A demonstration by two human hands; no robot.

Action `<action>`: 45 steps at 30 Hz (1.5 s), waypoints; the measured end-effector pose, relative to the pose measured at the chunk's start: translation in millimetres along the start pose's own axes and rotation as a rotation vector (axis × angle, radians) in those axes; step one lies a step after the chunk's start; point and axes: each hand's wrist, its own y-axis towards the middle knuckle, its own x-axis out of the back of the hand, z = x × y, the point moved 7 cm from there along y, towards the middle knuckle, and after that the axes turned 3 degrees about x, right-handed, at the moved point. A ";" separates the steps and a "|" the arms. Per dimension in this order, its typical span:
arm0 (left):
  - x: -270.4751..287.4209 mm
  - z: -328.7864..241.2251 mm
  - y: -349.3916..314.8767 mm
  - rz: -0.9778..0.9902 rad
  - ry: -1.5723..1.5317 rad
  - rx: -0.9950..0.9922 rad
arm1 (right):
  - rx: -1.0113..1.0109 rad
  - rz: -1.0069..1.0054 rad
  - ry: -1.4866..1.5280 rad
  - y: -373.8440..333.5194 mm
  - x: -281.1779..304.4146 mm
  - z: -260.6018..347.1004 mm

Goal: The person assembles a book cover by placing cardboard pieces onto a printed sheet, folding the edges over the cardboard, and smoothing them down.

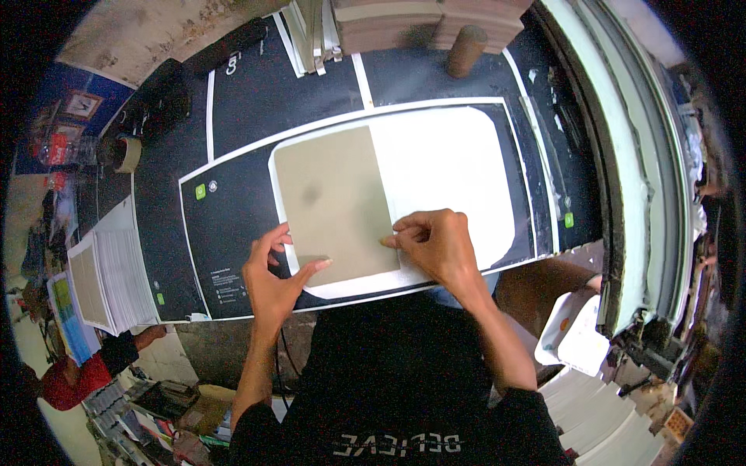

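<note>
Stack of printed sheets (pixel 105 283), lower left of frame, on the worktop (pixel 256 101). Left hand (pixel 272 272), fingers spread, touching the lower left edge of a grey-brown cardboard panel (pixel 334 206) at frame centre, lying on a black-and-white printed cover sheet (pixel 458 163). Right hand (pixel 435 245), fingertips pressed together, pinning the panel's lower right corner.

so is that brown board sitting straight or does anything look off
The tan rectangular cardboard board sits slightly tilted on the black-and-white printed sheet, with a dark smudge near its middle. Left hand and right hand press its lower edge.
</note>
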 end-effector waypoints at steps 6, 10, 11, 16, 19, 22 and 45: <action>2.9 -9.8 4.6 -0.004 0.047 -0.051 | -0.074 0.042 -0.051 -2.1 -0.5 -0.5; 3.2 -16.8 6.6 0.009 0.082 -0.080 | -0.078 0.033 -0.061 -3.1 -0.1 0.0; 3.2 -16.8 6.6 0.009 0.085 -0.071 | -0.081 0.037 -0.065 -2.9 -0.2 -0.3; 3.8 -15.2 7.6 0.017 0.072 -0.043 | -0.075 0.035 -0.064 -1.9 1.4 4.7; 3.0 -15.5 8.8 0.054 0.075 -0.027 | -0.069 0.025 -0.057 -1.5 0.3 0.6; 13.2 -25.3 12.9 -0.028 -0.018 0.063 | -0.062 0.021 -0.040 -1.5 1.2 1.0; -96.3 -73.2 52.6 0.104 0.427 -0.377 | -0.061 0.011 0.003 -2.0 -0.7 2.1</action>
